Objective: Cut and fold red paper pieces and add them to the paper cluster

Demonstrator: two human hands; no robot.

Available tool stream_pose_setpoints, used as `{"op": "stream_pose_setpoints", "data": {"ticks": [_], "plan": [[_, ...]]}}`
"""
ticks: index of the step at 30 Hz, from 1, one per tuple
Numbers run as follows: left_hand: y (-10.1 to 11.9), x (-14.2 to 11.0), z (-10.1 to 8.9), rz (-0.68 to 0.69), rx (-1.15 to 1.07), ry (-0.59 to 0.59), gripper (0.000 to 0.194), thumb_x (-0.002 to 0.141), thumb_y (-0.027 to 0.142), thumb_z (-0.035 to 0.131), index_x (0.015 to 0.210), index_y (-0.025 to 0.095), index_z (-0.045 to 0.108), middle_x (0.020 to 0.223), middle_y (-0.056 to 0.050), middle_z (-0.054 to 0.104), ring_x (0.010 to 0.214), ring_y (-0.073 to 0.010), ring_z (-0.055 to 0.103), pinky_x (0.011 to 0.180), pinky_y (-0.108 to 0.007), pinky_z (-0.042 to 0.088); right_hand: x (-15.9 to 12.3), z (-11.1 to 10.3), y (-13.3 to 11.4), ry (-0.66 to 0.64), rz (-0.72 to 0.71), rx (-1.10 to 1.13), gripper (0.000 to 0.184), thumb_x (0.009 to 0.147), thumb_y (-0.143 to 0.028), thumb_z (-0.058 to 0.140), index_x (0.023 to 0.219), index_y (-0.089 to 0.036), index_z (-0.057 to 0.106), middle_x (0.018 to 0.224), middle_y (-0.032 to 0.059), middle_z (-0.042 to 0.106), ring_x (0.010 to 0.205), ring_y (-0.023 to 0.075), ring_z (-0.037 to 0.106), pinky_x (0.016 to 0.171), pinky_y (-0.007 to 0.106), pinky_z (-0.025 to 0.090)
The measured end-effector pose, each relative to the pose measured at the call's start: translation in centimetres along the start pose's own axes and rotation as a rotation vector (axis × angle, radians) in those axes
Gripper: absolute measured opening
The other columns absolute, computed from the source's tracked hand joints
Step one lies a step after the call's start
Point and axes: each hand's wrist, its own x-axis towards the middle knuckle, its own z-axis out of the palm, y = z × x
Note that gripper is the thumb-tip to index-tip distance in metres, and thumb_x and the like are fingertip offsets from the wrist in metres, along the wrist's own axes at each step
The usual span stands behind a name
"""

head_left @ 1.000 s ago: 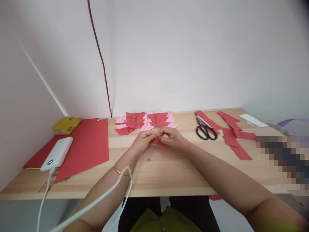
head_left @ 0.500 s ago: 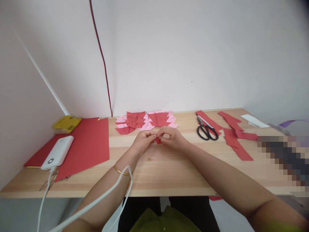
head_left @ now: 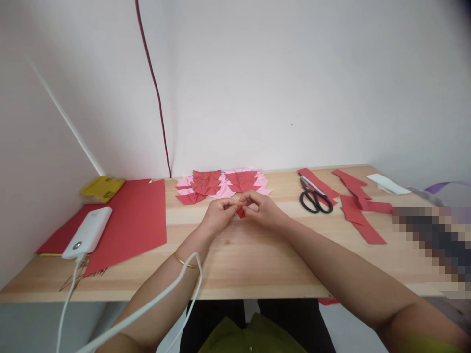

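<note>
We're over the table (head_left: pixel 253 264), wood grain running wide between hands and front edge. By the left edge we've got the red sheet (head_left: pixel 142 223); along the back edge, folded papers (head_left: pixel 243 181); toward the back right corner, strips (head_left: pixel 362 225). And mid-table, left hand (head_left: pixel 220 214) and right hand (head_left: pixel 265 210) come close, well apart from the scissors (head_left: pixel 314 200), fingertips pinching the small red piece (head_left: pixel 241 212) just in front of those papers.
</note>
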Motion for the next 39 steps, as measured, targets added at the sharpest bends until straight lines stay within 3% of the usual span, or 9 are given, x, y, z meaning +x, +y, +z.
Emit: {"op": "stream_pose_setpoints", "data": {"ticks": [9,18,30,39], "plan": [[0.8,-0.3,0.0,0.159,0.134,-0.034,0.019,0.079,0.027,0.056,0.084,0.014,0.069,0.081,-0.005,0.071,0.077,-0.0161,0.065,0.074,-0.027,0.048,0.0,0.0,0.3,-0.014,0.112,-0.033,0.004,0.074,-0.017,0.054,0.072,-0.018,0.056,0.074,0.0009,0.065,0.070,0.0135,0.059,0.067,0.026,0.046],[1.3,-0.4,0.0,0.253,0.331,-0.012,0.019,0.081,0.018,0.050,0.083,0.017,0.069,0.082,-0.003,0.071,0.076,-0.0145,0.062,0.072,-0.024,0.046,0.0,0.1,0.2,-0.008,0.211,0.060,0.003,0.073,-0.020,0.054,0.075,-0.018,0.054,0.073,0.0008,0.063,0.067,0.0137,0.059,0.062,0.026,0.045],[1.4,-0.5,0.0,0.268,0.376,0.017,0.022,0.080,0.014,0.050,0.087,0.019,0.070,0.086,-0.002,0.071,0.079,-0.0151,0.063,0.074,-0.025,0.046,0.0,-0.1,0.2,-0.059,0.158,0.139,0.003,0.076,-0.020,0.054,0.078,-0.018,0.054,0.079,0.0023,0.066,0.073,0.0143,0.061,0.068,0.028,0.048],[0.8,-0.4,0.0,0.326,0.469,-0.004,0.022,0.081,0.012,0.048,0.085,0.019,0.068,0.084,-0.002,0.069,0.078,-0.0143,0.061,0.075,-0.025,0.044,-0.1,0.0,0.5,-0.032,0.209,0.061,0.003,0.075,-0.020,0.055,0.076,-0.017,0.056,0.077,0.0026,0.066,0.070,0.0141,0.060,0.063,0.026,0.047]]}}
